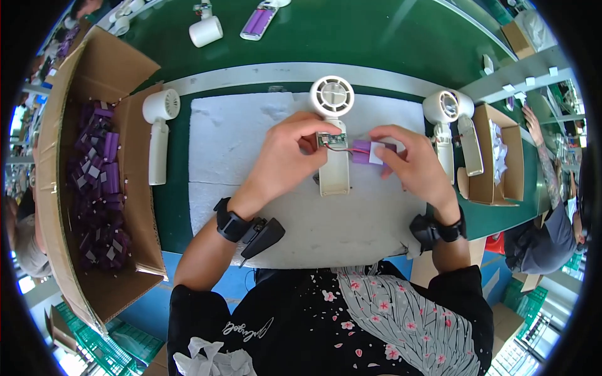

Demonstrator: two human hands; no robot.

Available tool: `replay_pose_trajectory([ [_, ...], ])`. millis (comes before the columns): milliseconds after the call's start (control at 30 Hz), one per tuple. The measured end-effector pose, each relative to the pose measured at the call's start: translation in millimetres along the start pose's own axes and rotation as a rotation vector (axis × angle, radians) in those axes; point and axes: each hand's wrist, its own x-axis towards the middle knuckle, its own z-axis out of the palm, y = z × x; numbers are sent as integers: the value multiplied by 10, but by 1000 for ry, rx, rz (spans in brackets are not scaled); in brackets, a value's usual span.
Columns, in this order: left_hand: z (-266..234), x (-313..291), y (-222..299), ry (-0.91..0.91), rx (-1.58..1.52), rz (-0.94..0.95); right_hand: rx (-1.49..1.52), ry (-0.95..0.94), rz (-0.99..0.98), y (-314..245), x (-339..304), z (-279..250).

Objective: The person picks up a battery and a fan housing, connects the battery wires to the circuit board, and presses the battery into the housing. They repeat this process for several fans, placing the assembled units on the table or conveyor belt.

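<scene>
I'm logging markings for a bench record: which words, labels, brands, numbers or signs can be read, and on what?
Black patterned shirt: white script lettering on the front, which I won't copy out.
Circuit board in the white handheld fan: any markings are too small to read.
White patch on the purple battery pack: no print can be made out.

- A white handheld fan (334, 178) is laid lengthwise on the foam pad (235, 135), its round grilled head reaching over the pad's far edge, its handle pointed toward the near edge.
- The handle is left uncovered, its pale hollow inside turned upward.
- A green circuit board (332, 139) is seated in the handle's upper part, partly hidden.
- A purple battery pack (360, 152), marked by a white patch, is held just right of the handle, toward the pad's right edge.
- The board and pack are bridged by thin wires (342, 150), one red.
</scene>
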Motion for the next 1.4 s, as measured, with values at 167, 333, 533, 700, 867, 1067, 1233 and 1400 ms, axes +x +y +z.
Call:
replay_pose_trajectory([
  [167,45,-46,44,1,29,-103,-625,231,-447,119,-96,43],
  [333,125,-67,6,79,37,-50,-683,220,-659,138,-95,79],
  [533,159,-83,12,83,49,-38,-904,195,-611,90,-139,185],
  [700,126,-64,-6,74,43,-14,-1001,199,-606,66,-103,218],
  [867,83,-53,46,-4,-3,-67,-845,199,-589,82,-80,117],
  [1067,97,-81,0,18,-16,-90,-774,242,-576,105,-123,141],
  [1233,143,-84,-23,62,-15,-75,-801,252,-585,75,-150,188],
  [1400,171,-80,-31,100,-17,-61,-815,256,-602,129,-47,163],
])
